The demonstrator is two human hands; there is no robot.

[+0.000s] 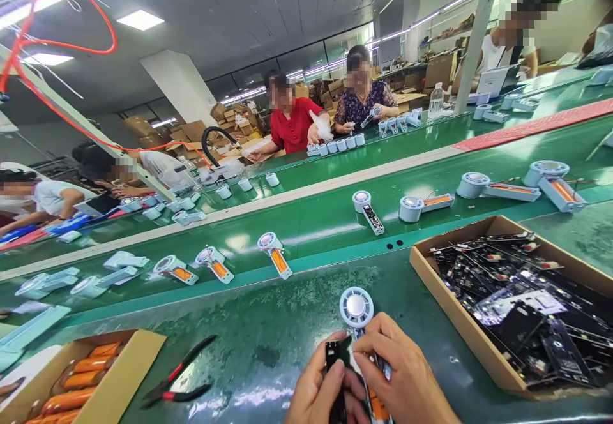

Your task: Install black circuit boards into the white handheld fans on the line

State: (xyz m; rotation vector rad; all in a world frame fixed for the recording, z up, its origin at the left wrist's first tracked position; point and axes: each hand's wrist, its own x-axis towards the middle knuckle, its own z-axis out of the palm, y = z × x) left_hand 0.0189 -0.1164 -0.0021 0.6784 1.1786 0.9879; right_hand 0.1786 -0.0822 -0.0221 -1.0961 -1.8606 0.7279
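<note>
My left hand (318, 389) is closed around a small black circuit board (334, 355), held upright at the bottom middle. My right hand (405, 376) grips the handle of a pale blue handheld fan body (357, 309) whose round head points away from me; an orange battery shows in the handle under my fingers. The two hands touch, with the board pressed against the fan handle.
A cardboard box (421, 264) of black circuit boards sits to the right. A box of orange batteries (115, 379) and red-handled cutters (179, 379) lie at left. Several fan bodies (272, 251) ride the green conveyor. Other people work across the line.
</note>
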